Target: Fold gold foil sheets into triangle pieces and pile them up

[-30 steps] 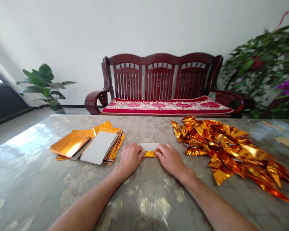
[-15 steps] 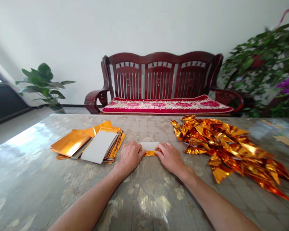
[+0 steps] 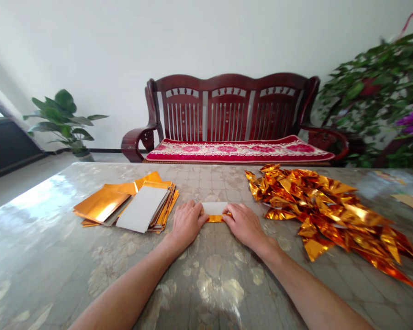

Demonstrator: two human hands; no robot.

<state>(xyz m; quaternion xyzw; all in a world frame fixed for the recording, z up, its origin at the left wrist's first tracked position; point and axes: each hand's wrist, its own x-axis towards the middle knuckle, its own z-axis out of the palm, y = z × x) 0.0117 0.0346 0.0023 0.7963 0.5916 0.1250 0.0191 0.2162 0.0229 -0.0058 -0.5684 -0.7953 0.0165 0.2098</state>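
Note:
Between my hands on the table lies a sheet of gold foil paper [image 3: 214,209], its pale back facing up and a gold strip folded over along the near edge. My left hand [image 3: 188,221] is closed at the left end of that fold, thumb and fingers pressed on it. At the right end my right hand [image 3: 243,224] pinches the same fold, fingers curled. To the left sits a stack of foil paper sheets [image 3: 142,208], some gold side up, some pale side up. A heap of folded gold foil pieces [image 3: 316,201] spreads on the right.
The table [image 3: 206,293] has a glossy patterned cover. Beyond it stands a dark red wooden bench [image 3: 227,85] with a red and white seat cover [image 3: 241,149]. Clear plastic [image 3: 382,181] lies at the far right. Potted plants [image 3: 65,117] flank the bench.
Almost nothing differs. Both hands stay on the fold, with the paper in the same place; the view has shifted very slightly.

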